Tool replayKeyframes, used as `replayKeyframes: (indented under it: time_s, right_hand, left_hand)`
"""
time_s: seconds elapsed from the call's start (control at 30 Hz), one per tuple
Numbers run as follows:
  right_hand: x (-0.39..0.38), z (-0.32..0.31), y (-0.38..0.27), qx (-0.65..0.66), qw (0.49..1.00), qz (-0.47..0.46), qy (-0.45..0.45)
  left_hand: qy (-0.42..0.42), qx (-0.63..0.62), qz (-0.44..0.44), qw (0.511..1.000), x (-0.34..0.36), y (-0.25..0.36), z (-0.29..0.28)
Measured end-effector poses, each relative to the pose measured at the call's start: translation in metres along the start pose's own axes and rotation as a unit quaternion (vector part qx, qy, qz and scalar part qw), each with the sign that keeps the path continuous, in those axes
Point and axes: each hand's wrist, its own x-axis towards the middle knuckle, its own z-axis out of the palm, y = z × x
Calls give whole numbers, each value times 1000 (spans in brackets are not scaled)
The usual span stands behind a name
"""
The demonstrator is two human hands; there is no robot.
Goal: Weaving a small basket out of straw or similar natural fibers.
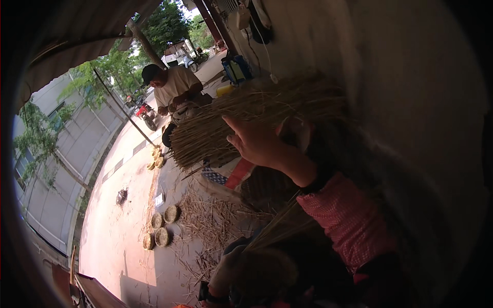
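My right hand point(254, 143), in a pink-red checked sleeve, reaches over a large bundle of dry straw stalks point(205, 136). Its index finger and thumb are spread apart, with nothing seen between them. Low in the picture is my left hand point(223, 274), a dark band at its wrist. It lies against a dim, rounded brownish piece point(267, 269) on my lap, perhaps woven; shadow hides its fingers. Several long stalks point(275, 223) stick up from beside that piece.
Small round woven baskets point(162, 236) stand on the floor to the left, beside scattered straw bits point(205, 215). Pale yellow pieces point(156, 156) lie farther off. A person in a cap point(177, 87) sits beyond the bundle, hands together. A wall point(411, 77) rises on the right.
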Motion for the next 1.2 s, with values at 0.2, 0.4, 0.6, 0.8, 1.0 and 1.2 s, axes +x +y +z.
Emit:
replayKeyframes:
  time_s: [0.2,0.4,0.6,0.8,1.0,1.2]
  right_hand:
    - [-2,10,10,4,1000,3,-28]
    - [1,10,3,-12,999,-8,-35]
    - [4,11,-2,-2,998,3,-69]
    - [0,17,1,-12,998,-20,-64]
    - [1,15,-3,-15,996,-4,-85]
    - [6,15,-2,-18,995,8,-99]
  left_hand:
    - [3,56,5,998,2,5,-3]
    - [4,34,40,999,0,21,3]
    - [4,-55,12,998,-2,26,5]
    - [24,77,74,994,-1,8,3]
    - [25,65,73,995,-1,11,5]
    - [23,93,67,993,0,-1,2]
